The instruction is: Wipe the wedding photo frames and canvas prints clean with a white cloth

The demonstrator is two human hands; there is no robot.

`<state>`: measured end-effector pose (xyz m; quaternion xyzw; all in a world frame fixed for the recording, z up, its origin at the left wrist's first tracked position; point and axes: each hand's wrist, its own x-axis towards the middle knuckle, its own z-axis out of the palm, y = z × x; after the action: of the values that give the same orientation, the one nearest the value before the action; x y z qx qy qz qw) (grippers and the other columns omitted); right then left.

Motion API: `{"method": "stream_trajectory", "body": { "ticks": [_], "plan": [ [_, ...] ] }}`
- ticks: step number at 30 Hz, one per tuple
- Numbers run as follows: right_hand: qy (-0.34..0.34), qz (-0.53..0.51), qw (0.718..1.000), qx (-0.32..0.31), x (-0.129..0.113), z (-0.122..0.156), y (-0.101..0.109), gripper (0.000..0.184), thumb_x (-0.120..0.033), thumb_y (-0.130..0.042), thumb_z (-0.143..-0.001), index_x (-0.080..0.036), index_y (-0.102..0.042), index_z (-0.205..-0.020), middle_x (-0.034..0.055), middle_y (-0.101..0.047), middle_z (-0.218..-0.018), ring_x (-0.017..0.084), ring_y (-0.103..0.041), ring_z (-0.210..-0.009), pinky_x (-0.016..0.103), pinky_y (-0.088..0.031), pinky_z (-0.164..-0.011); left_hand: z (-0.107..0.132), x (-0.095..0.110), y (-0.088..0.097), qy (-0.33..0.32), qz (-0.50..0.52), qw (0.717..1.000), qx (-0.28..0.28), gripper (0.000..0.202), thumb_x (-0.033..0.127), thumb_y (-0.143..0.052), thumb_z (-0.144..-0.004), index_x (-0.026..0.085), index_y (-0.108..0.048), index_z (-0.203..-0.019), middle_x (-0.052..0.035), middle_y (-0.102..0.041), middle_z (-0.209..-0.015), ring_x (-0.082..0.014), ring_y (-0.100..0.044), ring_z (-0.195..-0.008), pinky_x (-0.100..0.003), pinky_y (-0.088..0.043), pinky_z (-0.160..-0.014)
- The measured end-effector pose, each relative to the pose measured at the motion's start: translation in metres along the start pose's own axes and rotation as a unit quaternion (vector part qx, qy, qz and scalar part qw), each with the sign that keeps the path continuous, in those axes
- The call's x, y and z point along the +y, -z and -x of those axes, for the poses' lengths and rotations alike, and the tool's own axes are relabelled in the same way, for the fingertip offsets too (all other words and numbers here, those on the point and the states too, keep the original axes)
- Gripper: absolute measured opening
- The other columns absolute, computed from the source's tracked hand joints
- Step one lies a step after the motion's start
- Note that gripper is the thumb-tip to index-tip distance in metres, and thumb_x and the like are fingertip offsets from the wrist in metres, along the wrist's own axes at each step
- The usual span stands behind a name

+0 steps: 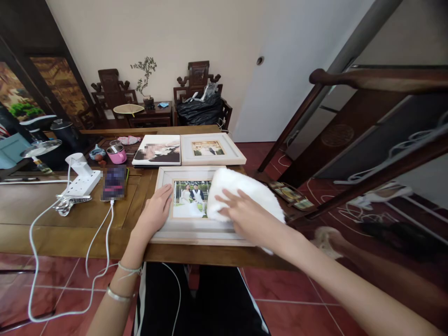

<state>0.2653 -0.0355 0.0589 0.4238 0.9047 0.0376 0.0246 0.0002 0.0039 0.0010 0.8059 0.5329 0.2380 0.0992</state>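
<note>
A pale picture frame (203,236) lies flat near the table's front edge, with a photo (191,198) of a couple in its middle. Along its left border rests my left hand (158,207), fingers stretched out and pressed on the wood. My right hand (241,210) has hold of a fluffy white cloth (257,186), its fingers dug into the pile. The cloth covers the right part of the frame and overhangs its right side; what lies beneath is hidden.
Behind lie another pale frame (233,149) and a picture panel (174,157). On the left are a phone (114,183), a power strip (84,183), a pink cup (118,156) and loose white cables (33,252). A wooden chair (336,126) stands at the right.
</note>
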Motion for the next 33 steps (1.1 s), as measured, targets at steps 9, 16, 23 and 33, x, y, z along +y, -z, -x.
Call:
{"method": "stream_trajectory", "body": {
  "ticks": [9, 16, 23, 33],
  "plan": [
    [0.000, -0.090, 0.996, -0.021, -0.044, 0.042, 0.020, 0.046, 0.000, -0.047, -0.066, -0.019, -0.072, -0.100, 0.0119, -0.058, -0.131, 0.033, -0.046, -0.128, 0.051, -0.039, -0.104, 0.001, -0.003, -0.001, -0.001, -0.006, 1.000, -0.011, 0.042, 0.027, -0.034, -0.095, 0.016, -0.049, -0.134, -0.0100, -0.045, -0.144, -0.0230, -0.039, -0.135, -0.044, -0.035, -0.111],
    [-0.061, 0.001, 0.996, 0.058, 0.007, -0.042, -0.013, 0.049, -0.003, -0.046, -0.073, -0.010, -0.064, -0.119, 0.0159, -0.050, -0.139, 0.035, -0.038, -0.133, 0.053, -0.035, -0.105, 0.000, -0.002, 0.002, -0.004, -0.002, 1.000, -0.020, 0.042, 0.025, -0.035, -0.095, 0.015, -0.050, -0.133, -0.0114, -0.045, -0.144, -0.0234, -0.039, -0.135, -0.045, -0.035, -0.110],
    [-0.054, 0.054, 0.995, 0.060, 0.024, -0.079, -0.022, 0.046, -0.002, -0.046, -0.075, -0.007, -0.064, -0.117, 0.0184, -0.044, -0.143, 0.036, -0.031, -0.136, 0.053, -0.029, -0.107, 0.001, -0.001, 0.001, 0.008, 0.001, 1.000, -0.009, 0.042, 0.026, -0.035, -0.095, 0.015, -0.051, -0.132, -0.0108, -0.046, -0.143, -0.0227, -0.040, -0.135, -0.043, -0.035, -0.111],
    [0.050, -0.115, 0.991, -0.055, -0.036, 0.036, 0.035, 0.049, 0.001, -0.045, -0.068, -0.022, -0.072, -0.101, 0.0091, -0.060, -0.128, 0.028, -0.053, -0.120, 0.044, -0.041, -0.101, -0.002, -0.007, -0.002, 0.000, -0.007, 1.000, -0.024, 0.043, 0.028, -0.035, -0.096, 0.015, -0.048, -0.134, -0.0099, -0.044, -0.145, -0.0236, -0.039, -0.135, -0.045, -0.033, -0.112]
  ]
}}
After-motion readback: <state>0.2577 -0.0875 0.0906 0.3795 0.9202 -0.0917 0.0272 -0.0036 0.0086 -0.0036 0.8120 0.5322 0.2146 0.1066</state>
